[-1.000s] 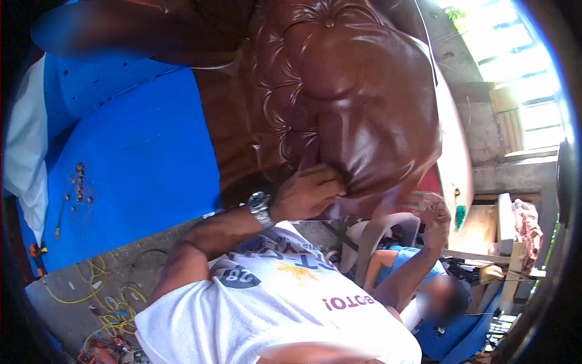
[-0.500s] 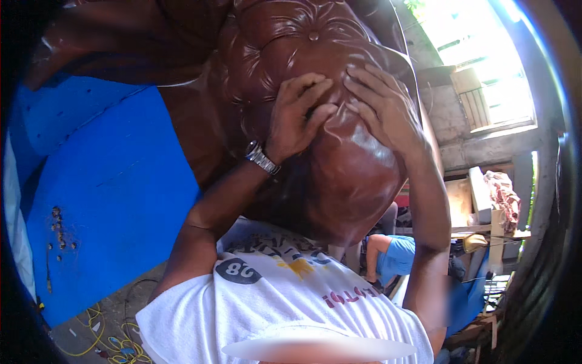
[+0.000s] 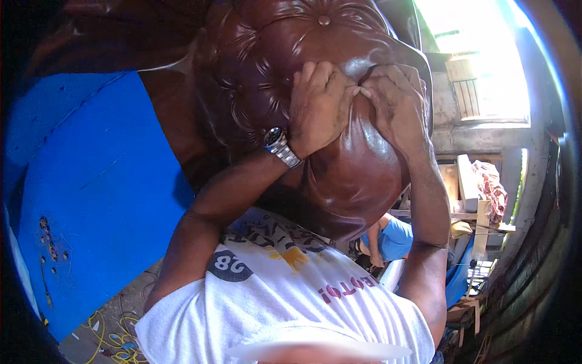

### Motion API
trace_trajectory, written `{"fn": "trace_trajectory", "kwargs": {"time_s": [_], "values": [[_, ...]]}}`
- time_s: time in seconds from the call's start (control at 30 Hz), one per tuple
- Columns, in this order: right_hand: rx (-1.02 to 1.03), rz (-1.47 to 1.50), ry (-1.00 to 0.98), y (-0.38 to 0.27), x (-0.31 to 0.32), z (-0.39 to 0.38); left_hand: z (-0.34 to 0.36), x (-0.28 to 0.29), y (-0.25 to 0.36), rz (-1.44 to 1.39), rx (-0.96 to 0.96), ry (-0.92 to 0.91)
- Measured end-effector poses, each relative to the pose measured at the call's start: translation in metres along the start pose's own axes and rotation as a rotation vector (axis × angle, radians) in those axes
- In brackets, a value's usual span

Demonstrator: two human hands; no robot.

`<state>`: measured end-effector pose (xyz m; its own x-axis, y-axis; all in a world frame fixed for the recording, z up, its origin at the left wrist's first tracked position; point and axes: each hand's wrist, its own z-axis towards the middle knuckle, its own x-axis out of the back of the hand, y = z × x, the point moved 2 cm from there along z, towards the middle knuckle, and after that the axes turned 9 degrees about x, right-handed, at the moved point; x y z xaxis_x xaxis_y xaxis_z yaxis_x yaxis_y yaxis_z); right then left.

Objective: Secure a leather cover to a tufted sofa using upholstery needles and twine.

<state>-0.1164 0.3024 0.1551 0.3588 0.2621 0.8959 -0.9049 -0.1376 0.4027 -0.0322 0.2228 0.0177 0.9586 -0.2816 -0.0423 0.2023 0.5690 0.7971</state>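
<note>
A big brown tufted leather cushion with buttons fills the upper middle of the view. My left hand, with a silver wristwatch, lies curled on its glossy cover. My right hand is right beside it, fingertips touching the left hand. Both pinch a fold of the leather between them. My white printed shirt shows below the arms.
A blue padded panel stands at the left. Yellow cords lie on the floor at the lower left. Another person in a blue shirt crouches behind the cushion. Wooden shelves with cloth and a bright window are at the right.
Both my hands have climbed from the cushion's lower edge to its upper middle and closed together on a fold. The cushion now sits larger and more central in view.
</note>
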Motion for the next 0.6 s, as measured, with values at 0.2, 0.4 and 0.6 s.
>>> {"fn": "trace_trajectory", "kwargs": {"time_s": [0.2,0.4,0.6], "values": [[-0.031,-0.030,-0.029,0.001,-0.004,0.002,0.013,0.022,-0.034,-0.146,-0.081,-0.022],[0.003,-0.046,-0.048,-0.004,0.000,0.006,0.010,0.124,-0.119,-0.134,0.362,0.210],[0.045,-0.049,-0.037,-0.006,0.000,0.005,-0.008,0.074,-0.072,-0.188,-0.042,-0.123]]}}
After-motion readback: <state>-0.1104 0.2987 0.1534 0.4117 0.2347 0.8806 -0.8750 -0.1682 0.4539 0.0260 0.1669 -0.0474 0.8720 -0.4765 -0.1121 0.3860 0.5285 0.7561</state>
